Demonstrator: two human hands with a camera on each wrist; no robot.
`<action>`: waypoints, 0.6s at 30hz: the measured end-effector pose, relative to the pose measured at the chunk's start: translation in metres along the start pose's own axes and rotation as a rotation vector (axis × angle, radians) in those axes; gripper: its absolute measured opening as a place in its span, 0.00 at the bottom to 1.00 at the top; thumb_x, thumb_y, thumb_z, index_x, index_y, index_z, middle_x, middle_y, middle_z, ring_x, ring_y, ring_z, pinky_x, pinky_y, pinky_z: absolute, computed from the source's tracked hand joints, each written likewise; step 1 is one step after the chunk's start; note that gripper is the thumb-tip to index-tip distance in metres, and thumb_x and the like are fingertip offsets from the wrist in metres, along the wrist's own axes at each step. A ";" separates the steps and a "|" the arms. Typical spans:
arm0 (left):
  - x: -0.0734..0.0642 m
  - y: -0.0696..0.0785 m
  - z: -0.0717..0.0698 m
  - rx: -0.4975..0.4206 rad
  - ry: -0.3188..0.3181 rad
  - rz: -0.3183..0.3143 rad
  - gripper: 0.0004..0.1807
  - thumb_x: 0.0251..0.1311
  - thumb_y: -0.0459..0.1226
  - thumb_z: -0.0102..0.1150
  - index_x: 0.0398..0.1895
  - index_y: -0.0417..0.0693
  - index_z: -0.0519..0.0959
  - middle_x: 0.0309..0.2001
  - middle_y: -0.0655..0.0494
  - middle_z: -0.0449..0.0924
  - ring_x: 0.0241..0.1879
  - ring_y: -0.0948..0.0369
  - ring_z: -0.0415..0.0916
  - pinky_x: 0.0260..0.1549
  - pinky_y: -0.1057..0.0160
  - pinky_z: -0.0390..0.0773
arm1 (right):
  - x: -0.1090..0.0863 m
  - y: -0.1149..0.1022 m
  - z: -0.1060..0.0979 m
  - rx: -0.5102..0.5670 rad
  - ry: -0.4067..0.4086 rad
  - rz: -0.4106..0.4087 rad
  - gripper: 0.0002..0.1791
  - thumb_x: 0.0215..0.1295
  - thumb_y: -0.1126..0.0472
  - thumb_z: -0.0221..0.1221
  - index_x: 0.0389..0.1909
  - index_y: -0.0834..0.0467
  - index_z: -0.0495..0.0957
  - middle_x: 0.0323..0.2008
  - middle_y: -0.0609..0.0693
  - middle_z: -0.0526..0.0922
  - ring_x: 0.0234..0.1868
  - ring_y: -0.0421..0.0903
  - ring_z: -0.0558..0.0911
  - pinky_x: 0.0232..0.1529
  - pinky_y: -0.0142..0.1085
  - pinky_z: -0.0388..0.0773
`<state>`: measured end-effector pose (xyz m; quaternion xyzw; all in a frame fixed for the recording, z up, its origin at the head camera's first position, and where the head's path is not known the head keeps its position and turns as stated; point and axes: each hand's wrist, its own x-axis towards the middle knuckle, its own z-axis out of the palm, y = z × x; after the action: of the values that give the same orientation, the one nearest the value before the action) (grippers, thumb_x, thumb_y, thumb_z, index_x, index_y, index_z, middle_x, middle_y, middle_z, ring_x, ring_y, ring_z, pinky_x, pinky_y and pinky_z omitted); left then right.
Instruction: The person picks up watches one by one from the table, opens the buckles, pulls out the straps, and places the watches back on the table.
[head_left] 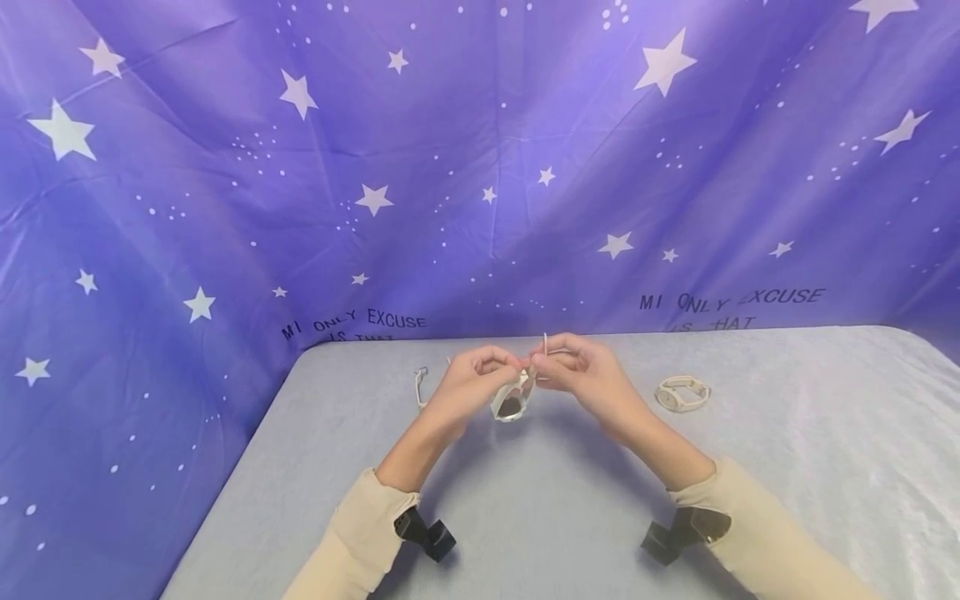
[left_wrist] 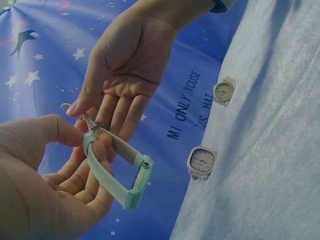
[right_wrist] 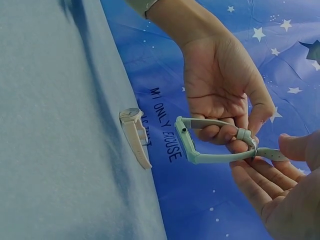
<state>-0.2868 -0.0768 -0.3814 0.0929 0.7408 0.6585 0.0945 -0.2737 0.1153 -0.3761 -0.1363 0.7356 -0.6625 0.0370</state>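
Observation:
A pale mint-green watch (head_left: 510, 407) with a squarish case hangs between my two hands above the table, its strap looped. At the buckle end, the thumb and fingers of my left hand (head_left: 472, 385) pinch the strap (left_wrist: 102, 175) by its loop. My right hand (head_left: 588, 375) holds the free strap tip (right_wrist: 271, 154) between thumb and fingers. The tip passes through the metal buckle (right_wrist: 255, 149). In the left wrist view the watch case (left_wrist: 139, 186) is turned edge-on, so its dial is mostly hidden.
A cream round-faced watch (head_left: 682, 393) lies on the table right of my hands. Another light watch (head_left: 421, 387) lies left, partly behind my left hand. A pinkish square watch (left_wrist: 201, 161) shows in the left wrist view. A purple star-patterned curtain (head_left: 480, 167) hangs behind the grey-blue tablecloth (head_left: 525, 517).

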 end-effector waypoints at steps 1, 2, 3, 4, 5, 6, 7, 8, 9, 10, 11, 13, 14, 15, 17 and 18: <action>0.000 0.000 0.000 0.000 0.000 -0.001 0.08 0.61 0.34 0.60 0.39 0.38 0.82 0.33 0.53 0.89 0.31 0.64 0.83 0.42 0.65 0.84 | 0.000 0.000 0.000 0.000 -0.006 -0.003 0.18 0.72 0.63 0.60 0.57 0.70 0.75 0.55 0.66 0.84 0.48 0.46 0.89 0.55 0.40 0.85; 0.000 0.000 -0.001 0.001 -0.002 -0.001 0.08 0.61 0.34 0.60 0.39 0.38 0.82 0.33 0.52 0.89 0.31 0.64 0.83 0.41 0.65 0.84 | 0.000 0.000 0.000 0.003 -0.013 -0.005 0.18 0.73 0.63 0.59 0.57 0.70 0.75 0.56 0.66 0.83 0.49 0.46 0.89 0.56 0.40 0.85; 0.000 0.001 -0.001 0.000 -0.003 -0.004 0.08 0.61 0.34 0.60 0.39 0.39 0.82 0.34 0.51 0.89 0.31 0.63 0.83 0.41 0.64 0.84 | 0.000 0.000 0.000 0.004 -0.020 -0.008 0.19 0.73 0.63 0.59 0.58 0.70 0.75 0.57 0.66 0.83 0.50 0.46 0.88 0.56 0.41 0.85; 0.000 0.001 -0.001 0.000 -0.003 -0.009 0.08 0.61 0.34 0.60 0.40 0.39 0.82 0.35 0.51 0.89 0.32 0.63 0.83 0.42 0.64 0.84 | 0.000 -0.001 0.000 0.001 -0.026 -0.009 0.19 0.72 0.63 0.59 0.59 0.69 0.75 0.57 0.67 0.82 0.50 0.47 0.88 0.56 0.41 0.84; 0.000 0.002 -0.002 -0.004 -0.004 -0.014 0.08 0.61 0.34 0.60 0.40 0.39 0.82 0.35 0.51 0.89 0.32 0.63 0.83 0.42 0.64 0.84 | 0.000 -0.001 0.000 0.000 -0.031 -0.009 0.20 0.72 0.63 0.60 0.60 0.69 0.74 0.58 0.66 0.82 0.51 0.48 0.88 0.57 0.41 0.84; 0.000 0.002 -0.003 -0.004 -0.005 -0.014 0.08 0.61 0.34 0.61 0.40 0.39 0.82 0.35 0.51 0.89 0.32 0.63 0.83 0.42 0.64 0.84 | 0.001 -0.001 0.000 0.001 -0.036 -0.009 0.20 0.72 0.63 0.60 0.60 0.68 0.74 0.59 0.66 0.82 0.52 0.48 0.88 0.57 0.42 0.84; -0.001 0.003 -0.003 -0.008 -0.006 -0.015 0.08 0.60 0.34 0.61 0.40 0.39 0.82 0.35 0.51 0.89 0.32 0.63 0.83 0.43 0.63 0.84 | 0.001 -0.001 0.000 0.002 -0.039 -0.008 0.21 0.71 0.63 0.61 0.61 0.68 0.74 0.59 0.66 0.82 0.53 0.49 0.87 0.58 0.43 0.84; -0.001 0.003 -0.004 -0.013 -0.009 -0.015 0.08 0.61 0.34 0.61 0.40 0.39 0.82 0.35 0.51 0.90 0.33 0.62 0.83 0.43 0.63 0.84 | 0.001 -0.001 -0.001 -0.003 -0.042 -0.006 0.21 0.71 0.63 0.62 0.61 0.67 0.75 0.58 0.65 0.82 0.53 0.50 0.87 0.58 0.43 0.83; -0.001 0.003 -0.005 -0.021 -0.010 -0.018 0.08 0.60 0.34 0.61 0.40 0.39 0.82 0.35 0.52 0.89 0.33 0.62 0.83 0.44 0.63 0.84 | 0.001 0.000 -0.001 -0.015 -0.044 -0.003 0.22 0.70 0.62 0.62 0.61 0.66 0.75 0.58 0.64 0.83 0.54 0.50 0.87 0.60 0.45 0.83; -0.001 0.004 -0.006 -0.025 -0.009 -0.018 0.08 0.61 0.34 0.61 0.40 0.39 0.81 0.34 0.54 0.89 0.33 0.63 0.83 0.44 0.63 0.83 | 0.001 0.000 -0.001 -0.027 -0.046 0.000 0.22 0.69 0.62 0.64 0.61 0.65 0.75 0.57 0.63 0.84 0.55 0.51 0.87 0.61 0.46 0.82; -0.001 0.005 -0.007 -0.031 -0.011 -0.016 0.08 0.61 0.33 0.60 0.41 0.39 0.81 0.33 0.55 0.89 0.33 0.63 0.83 0.44 0.63 0.83 | 0.000 0.000 -0.002 -0.037 -0.051 0.001 0.23 0.68 0.62 0.64 0.62 0.64 0.75 0.57 0.62 0.84 0.56 0.51 0.86 0.62 0.47 0.81; -0.001 0.006 -0.009 -0.037 -0.010 -0.012 0.07 0.61 0.32 0.60 0.41 0.39 0.81 0.32 0.57 0.88 0.33 0.63 0.83 0.44 0.63 0.83 | 0.000 0.001 -0.002 -0.059 -0.063 0.003 0.24 0.66 0.62 0.66 0.62 0.62 0.76 0.57 0.61 0.85 0.57 0.52 0.85 0.64 0.48 0.80; -0.001 0.006 -0.010 -0.038 -0.010 -0.010 0.07 0.60 0.32 0.59 0.41 0.40 0.80 0.31 0.58 0.88 0.33 0.63 0.83 0.44 0.63 0.82 | 0.000 0.002 -0.002 -0.072 -0.070 0.002 0.25 0.66 0.62 0.66 0.63 0.62 0.76 0.57 0.60 0.85 0.58 0.52 0.85 0.64 0.49 0.79; -0.001 0.006 -0.010 -0.039 -0.011 -0.007 0.07 0.60 0.32 0.59 0.41 0.40 0.80 0.31 0.60 0.87 0.33 0.63 0.82 0.44 0.64 0.82 | 0.000 0.003 -0.002 -0.080 -0.077 0.002 0.25 0.65 0.63 0.66 0.63 0.62 0.76 0.57 0.60 0.85 0.58 0.52 0.85 0.64 0.49 0.79; -0.002 0.007 -0.011 -0.040 -0.020 -0.001 0.07 0.60 0.32 0.59 0.41 0.40 0.80 0.31 0.60 0.87 0.34 0.63 0.82 0.45 0.63 0.82 | -0.001 0.004 -0.001 -0.089 -0.088 0.003 0.25 0.65 0.63 0.67 0.63 0.62 0.76 0.57 0.60 0.85 0.57 0.52 0.85 0.63 0.47 0.80; -0.002 0.007 -0.011 -0.040 -0.025 0.001 0.07 0.60 0.32 0.59 0.41 0.40 0.80 0.32 0.60 0.87 0.34 0.63 0.82 0.45 0.63 0.82 | -0.001 0.005 0.000 -0.093 -0.092 0.004 0.25 0.65 0.63 0.66 0.62 0.63 0.77 0.57 0.60 0.85 0.57 0.52 0.86 0.62 0.47 0.81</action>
<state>-0.2873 -0.0869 -0.3729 0.0994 0.7261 0.6721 0.1053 -0.2737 0.1161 -0.3812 -0.1669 0.7632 -0.6207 0.0656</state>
